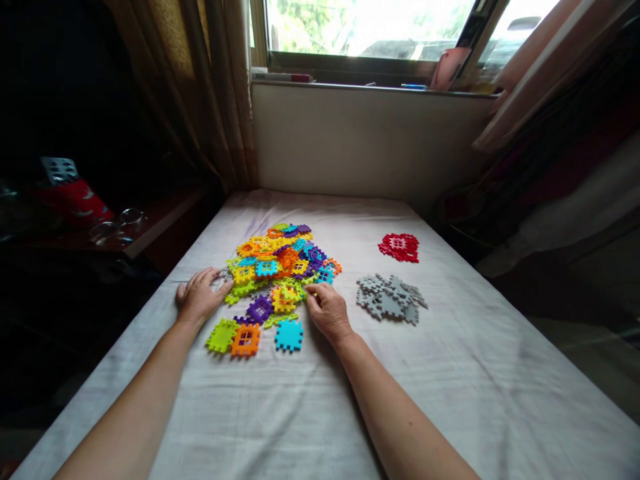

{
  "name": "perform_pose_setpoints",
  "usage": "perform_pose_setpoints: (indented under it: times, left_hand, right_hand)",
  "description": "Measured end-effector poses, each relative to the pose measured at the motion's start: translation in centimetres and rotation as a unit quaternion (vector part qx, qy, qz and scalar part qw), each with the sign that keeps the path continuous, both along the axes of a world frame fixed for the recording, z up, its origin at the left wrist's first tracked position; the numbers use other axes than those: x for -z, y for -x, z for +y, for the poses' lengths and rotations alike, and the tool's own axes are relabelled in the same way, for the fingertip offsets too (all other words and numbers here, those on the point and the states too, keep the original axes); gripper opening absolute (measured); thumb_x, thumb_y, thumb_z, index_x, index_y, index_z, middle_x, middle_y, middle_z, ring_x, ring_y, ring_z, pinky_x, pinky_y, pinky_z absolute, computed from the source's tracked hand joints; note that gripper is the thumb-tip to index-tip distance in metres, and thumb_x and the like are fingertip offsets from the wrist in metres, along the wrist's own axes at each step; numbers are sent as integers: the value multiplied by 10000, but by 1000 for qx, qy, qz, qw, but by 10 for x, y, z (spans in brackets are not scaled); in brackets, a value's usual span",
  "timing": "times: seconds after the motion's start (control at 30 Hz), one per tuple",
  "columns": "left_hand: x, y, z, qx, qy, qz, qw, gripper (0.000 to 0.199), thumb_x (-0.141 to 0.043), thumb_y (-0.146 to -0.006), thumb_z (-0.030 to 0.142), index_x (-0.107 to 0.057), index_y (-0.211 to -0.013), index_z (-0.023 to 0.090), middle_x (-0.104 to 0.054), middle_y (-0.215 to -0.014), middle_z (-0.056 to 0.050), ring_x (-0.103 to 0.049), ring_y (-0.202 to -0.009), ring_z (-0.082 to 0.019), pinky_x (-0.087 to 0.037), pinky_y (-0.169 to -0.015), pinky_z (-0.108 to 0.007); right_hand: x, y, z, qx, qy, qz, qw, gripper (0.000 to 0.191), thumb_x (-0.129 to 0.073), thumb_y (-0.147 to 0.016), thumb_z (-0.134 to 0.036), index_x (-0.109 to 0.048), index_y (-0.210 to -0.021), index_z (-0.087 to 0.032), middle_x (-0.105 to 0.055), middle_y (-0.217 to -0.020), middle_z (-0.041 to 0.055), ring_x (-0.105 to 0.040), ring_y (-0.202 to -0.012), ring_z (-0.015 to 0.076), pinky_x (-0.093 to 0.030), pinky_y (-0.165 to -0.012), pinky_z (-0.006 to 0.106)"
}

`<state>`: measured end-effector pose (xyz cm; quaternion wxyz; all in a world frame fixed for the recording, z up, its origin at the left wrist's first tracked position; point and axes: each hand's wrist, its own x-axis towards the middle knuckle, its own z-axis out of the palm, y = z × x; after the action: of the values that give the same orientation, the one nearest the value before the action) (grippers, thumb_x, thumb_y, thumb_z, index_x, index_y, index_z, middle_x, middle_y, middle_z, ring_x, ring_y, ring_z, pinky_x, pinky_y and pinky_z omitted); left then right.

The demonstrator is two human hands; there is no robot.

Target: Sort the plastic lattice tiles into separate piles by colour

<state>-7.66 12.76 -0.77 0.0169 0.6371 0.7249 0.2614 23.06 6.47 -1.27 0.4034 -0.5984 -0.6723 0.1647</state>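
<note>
A mixed pile of notched plastic tiles (285, 261) in yellow, orange, purple, blue and green lies on the white sheet. My left hand (200, 295) rests at the pile's left edge, fingers apart, near a few grey pieces. At the right edge of the pile, my right hand (327, 310) has its fingers pressed together by the green pieces; what they hold, if anything, is hidden. A blue tile (289, 335), an orange window tile (245, 340) and a green tile (221, 335) lie at the front. To the right are a grey pile (391, 298) and a red pile (399, 247).
The sheet-covered surface (280, 413) reaches the wall below a window. On the left, a dark side table (165, 217) holds glasses (120, 225) and a red container (75, 200). Curtains (220, 100) hang at the left, fabrics at the right.
</note>
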Motion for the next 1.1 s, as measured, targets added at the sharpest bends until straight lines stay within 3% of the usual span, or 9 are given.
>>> perform_pose_setpoints:
  times: [0.1,0.23,0.43,0.53,0.63,0.7,0.83,0.93,1.1]
  left_hand:
    - [-2,-2,-3,-11,-24,-62,998,434,-629,-748,472,-633,-1108,230,-709,-1205,-133,-638,-1163,-316,-443,-1032,-488]
    - [-4,-3,-11,-11,-41,-173,984,364,-584,-758,386,-600,-1086,228,-759,-1032,-76,-723,-950,-228,-552,-822,-338]
    - [-11,-3,-16,-47,-158,-172,971,355,-565,-773,399,-610,-1059,194,-757,-978,-92,-731,-896,-227,-569,-839,-358]
    - [-17,-20,-26,14,-197,-177,964,326,-548,-808,417,-632,-1031,196,-759,-972,-74,-732,-891,-213,-574,-864,-352]
    - [-23,-52,-42,129,-165,-179,961,306,-554,-842,443,-671,-1002,210,-768,-945,-46,-732,-880,-208,-585,-857,-353]
    - [-25,-74,-52,201,-137,-188,952,287,-553,-863,435,-697,-987,220,-773,-969,-43,-731,-895,-207,-586,-875,-361]
    - [-26,-95,-63,260,-121,-208,935,288,-576,-871,435,-712,-999,216,-777,-961,-46,-735,-867,-200,-595,-855,-346]
    - [-28,-93,-62,266,-96,-199,938,370,-570,-880,484,-693,-1093,208,-770,-1031,-61,-731,-884,-202,-592,-862,-353]
    - [-25,-79,-52,321,-85,-79,940,397,-544,-888,511,-689,-1150,250,-727,-1195,-76,-645,-1161,-252,-455,-1074,-465]
  right_hand:
    - [-1,2,0,-1,2,-6,1000,237,-562,-836,-159,-728,-983,-241,-715,-1000,52,-659,-923,188,-514,-862,303]
    - [-1,2,-1,2,3,-2,1000,226,-559,-842,-166,-732,-963,-245,-717,-988,48,-659,-907,185,-516,-856,299]
    - [-2,2,-2,-2,-7,10,1000,222,-541,-836,-156,-729,-929,-227,-723,-966,54,-658,-850,175,-519,-822,297]
    - [-10,2,-2,3,-19,25,999,258,-540,-841,-173,-716,-1020,-232,-717,-947,41,-636,-749,149,-525,-769,279]
    - [-25,2,-3,-24,-47,48,997,406,-598,-841,-236,-634,-1245,-233,-706,-1010,47,-627,-724,135,-532,-754,270]
    - [-36,3,-5,-64,-57,43,995,454,-643,-839,-282,-608,-1289,-240,-694,-1079,58,-636,-761,135,-530,-771,268]
    - [-53,9,-9,-124,-25,-7,992,157,-618,-904,-320,-732,-976,-240,-713,-936,37,-629,-741,122,-489,-728,233]
    - [-64,1,-8,-125,-8,-36,992,162,-609,-907,-295,-748,-858,-226,-713,-825,19,-608,-714,121,-455,-694,228]
    - [-85,-72,-9,-38,95,-26,994,212,-592,-866,-328,-772,-843,-218,-723,-725,0,-582,-628,136,-443,-641,253]
